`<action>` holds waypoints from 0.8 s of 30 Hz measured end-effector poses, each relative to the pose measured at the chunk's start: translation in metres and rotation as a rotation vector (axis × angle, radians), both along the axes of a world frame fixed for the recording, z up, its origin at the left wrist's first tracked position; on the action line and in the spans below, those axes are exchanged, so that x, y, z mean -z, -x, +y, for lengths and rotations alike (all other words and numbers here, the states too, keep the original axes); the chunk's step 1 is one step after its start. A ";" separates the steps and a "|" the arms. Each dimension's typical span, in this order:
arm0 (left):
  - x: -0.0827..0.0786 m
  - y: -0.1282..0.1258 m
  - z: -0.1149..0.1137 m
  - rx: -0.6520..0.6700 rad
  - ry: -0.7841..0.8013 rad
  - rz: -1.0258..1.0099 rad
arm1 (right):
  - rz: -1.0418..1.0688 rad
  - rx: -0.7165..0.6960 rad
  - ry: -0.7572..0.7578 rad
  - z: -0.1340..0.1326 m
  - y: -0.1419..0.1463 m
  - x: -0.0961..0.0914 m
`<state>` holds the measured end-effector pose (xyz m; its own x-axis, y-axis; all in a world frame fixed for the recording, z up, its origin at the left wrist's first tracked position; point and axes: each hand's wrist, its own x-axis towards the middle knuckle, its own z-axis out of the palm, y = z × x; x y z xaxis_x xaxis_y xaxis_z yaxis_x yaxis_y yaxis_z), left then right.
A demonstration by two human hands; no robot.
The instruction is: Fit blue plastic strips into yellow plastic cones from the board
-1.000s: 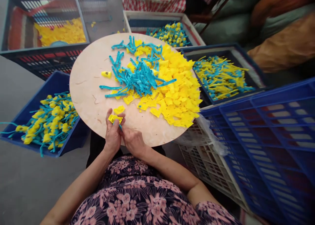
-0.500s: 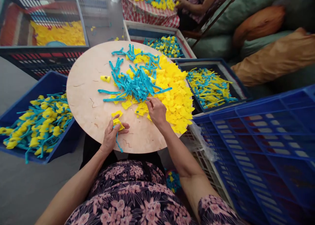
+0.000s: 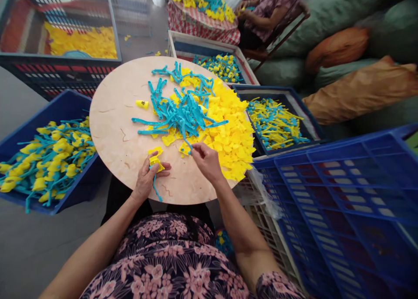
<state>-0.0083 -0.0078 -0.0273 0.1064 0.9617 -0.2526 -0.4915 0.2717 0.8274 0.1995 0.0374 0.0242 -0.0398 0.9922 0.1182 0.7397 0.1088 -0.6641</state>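
Note:
Over the near edge of a round table [image 3: 112, 129], my left hand [image 3: 146, 177] holds a small yellow plastic piece [image 3: 156, 163] with a thin blue strip [image 3: 156, 189] hanging below it. My right hand [image 3: 206, 160] pinches the end of another blue strip [image 3: 187, 142], which stretches back to the heap of blue strips [image 3: 189, 111] in the middle of the table. A large pile of flat yellow pieces [image 3: 230, 129] covers the table's right side. One small yellow piece with a dark mark [image 3: 142, 104] lies apart on the left.
A blue bin [image 3: 73, 194] of joined yellow-and-blue pieces stands at left, a crate [image 3: 114, 37] with yellow pieces behind it. Two trays [image 3: 316, 133] [image 3: 171, 44] hold more pieces beyond the table. Blue crates [image 3: 313, 159] flank the right. Another person [image 3: 271, 18] sits at the back.
My right hand has drawn back slightly from the blue heap, pulling a strip end toward me. My left hand keeps its hold on the yellow piece. The view has shifted slightly.

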 end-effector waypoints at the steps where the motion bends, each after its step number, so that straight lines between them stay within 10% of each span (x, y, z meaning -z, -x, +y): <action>1: 0.000 0.000 0.000 -0.005 0.002 0.001 | -0.047 -0.035 0.006 -0.013 0.001 0.003; 6: 0.001 -0.002 0.001 -0.006 0.014 0.026 | -0.246 -0.171 0.070 -0.048 0.011 0.026; 14: 0.002 0.001 0.004 0.028 0.035 -0.011 | -0.717 -0.486 -0.030 -0.021 0.022 0.014; 24: 0.001 0.001 0.004 -0.007 0.078 -0.100 | -0.558 -0.600 -0.308 0.003 0.010 -0.003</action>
<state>-0.0095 -0.0042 -0.0284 0.1283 0.9403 -0.3152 -0.5728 0.3297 0.7504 0.1898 0.0400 0.0272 -0.6772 0.7123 0.1845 0.7082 0.6990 -0.0994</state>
